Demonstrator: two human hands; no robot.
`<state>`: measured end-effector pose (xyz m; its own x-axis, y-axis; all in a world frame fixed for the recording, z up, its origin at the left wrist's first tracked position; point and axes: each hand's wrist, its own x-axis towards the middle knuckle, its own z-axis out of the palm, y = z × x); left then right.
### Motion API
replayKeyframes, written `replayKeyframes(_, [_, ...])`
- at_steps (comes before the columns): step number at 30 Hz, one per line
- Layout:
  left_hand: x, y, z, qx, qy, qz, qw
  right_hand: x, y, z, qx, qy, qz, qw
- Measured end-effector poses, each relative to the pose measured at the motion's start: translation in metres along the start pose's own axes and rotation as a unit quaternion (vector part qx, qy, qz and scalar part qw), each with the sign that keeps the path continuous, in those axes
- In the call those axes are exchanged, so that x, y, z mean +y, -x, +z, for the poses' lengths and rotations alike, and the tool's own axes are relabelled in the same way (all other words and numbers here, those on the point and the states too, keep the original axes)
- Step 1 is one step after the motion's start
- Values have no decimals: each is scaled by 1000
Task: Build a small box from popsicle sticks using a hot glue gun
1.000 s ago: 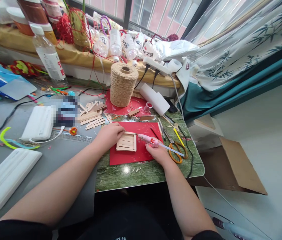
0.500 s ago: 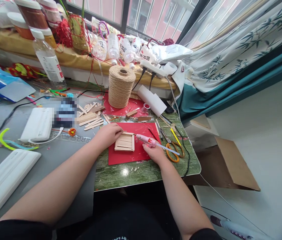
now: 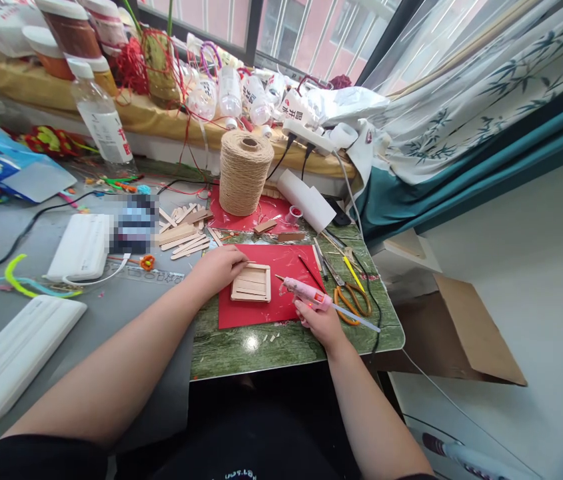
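A small square frame of craft sticks (image 3: pixel 251 283) lies on a red sheet (image 3: pixel 234 319). My left hand (image 3: pixel 220 270) rests at its upper left corner, fingers closed on that edge; the fingertips partly hide the contact. My right hand (image 3: pixel 320 321) is wrapped round a pink hot glue gun (image 3: pixel 308 292) to the right of the frame. The gun's metal nozzle points left, apart from the wood, and a clear glue stick (image 3: pixel 356 319) juts from its back.
Loose craft sticks (image 3: pixel 186 233) are piled behind my left hand. A twine spool (image 3: pixel 245 175) stands at the back. Orange-handled scissors (image 3: pixel 354 300), a pencil (image 3: pixel 311 270) and a yellow pen (image 3: pixel 354 272) lie at right, near a black cable (image 3: pixel 372 300). White power banks (image 3: pixel 78 247) sit left.
My right hand has drawn the glue gun away from the frame, to the right and slightly down. My left hand stays at the frame's corner.
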<state>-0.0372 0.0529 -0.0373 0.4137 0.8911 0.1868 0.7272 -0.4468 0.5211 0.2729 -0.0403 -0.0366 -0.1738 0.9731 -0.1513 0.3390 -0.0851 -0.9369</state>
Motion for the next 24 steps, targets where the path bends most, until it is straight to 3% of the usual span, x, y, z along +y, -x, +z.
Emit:
replayKeyframes(4, [2, -1, -1, -8, 6, -12, 1000, 3, 15, -6, -39, -34, 24, 998])
replayKeyframes(8, [4, -1, -1, -18, 10, -17, 1000, -7, 16, -13, -77, -9, -19, 997])
replayKeyframes(12, [3, -1, -1, -16, 23, -20, 999, -8, 15, -18, -86, 42, -58, 994])
replayKeyframes(24, [3, -2, -2, -19, 31, -26, 999, -6, 10, -16, -83, 76, -43, 993])
